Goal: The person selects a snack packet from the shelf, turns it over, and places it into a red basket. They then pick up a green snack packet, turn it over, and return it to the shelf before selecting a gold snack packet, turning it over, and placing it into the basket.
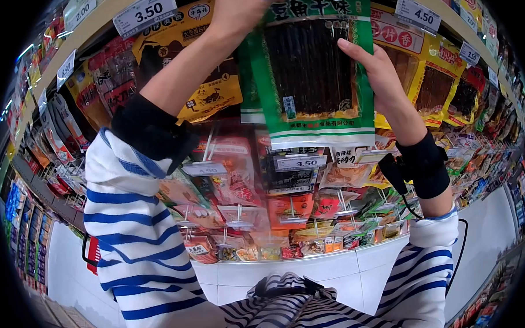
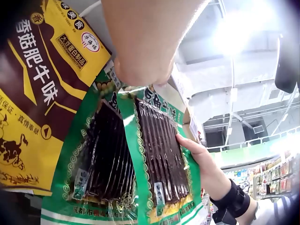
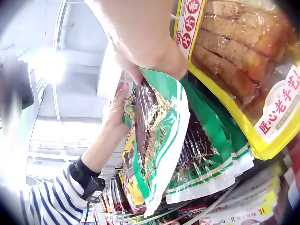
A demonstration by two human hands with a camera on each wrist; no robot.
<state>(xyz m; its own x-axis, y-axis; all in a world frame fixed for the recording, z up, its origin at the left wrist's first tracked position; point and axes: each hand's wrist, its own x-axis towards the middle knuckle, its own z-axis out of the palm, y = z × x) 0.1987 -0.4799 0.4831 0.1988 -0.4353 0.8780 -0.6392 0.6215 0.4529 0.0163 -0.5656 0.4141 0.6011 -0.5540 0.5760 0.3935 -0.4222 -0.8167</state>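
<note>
A green packet of dark strip snacks with a clear window hangs in front of the person at the top of the head view. The right hand grips its right edge, thumb across the front and the other fingers hidden behind. At the packet's top edge is the left hand, its fingers mostly out of the head view; in the right wrist view the left hand pinches the packet's top corner. Directly behind hangs a second green packet of the same kind, partly covered by the front one.
A yellow and brown packet hangs to the left, and a yellow-edged packet to the right. Price tags line the shelf edge above. Lower hooks carry several other snack packets, with pale floor below.
</note>
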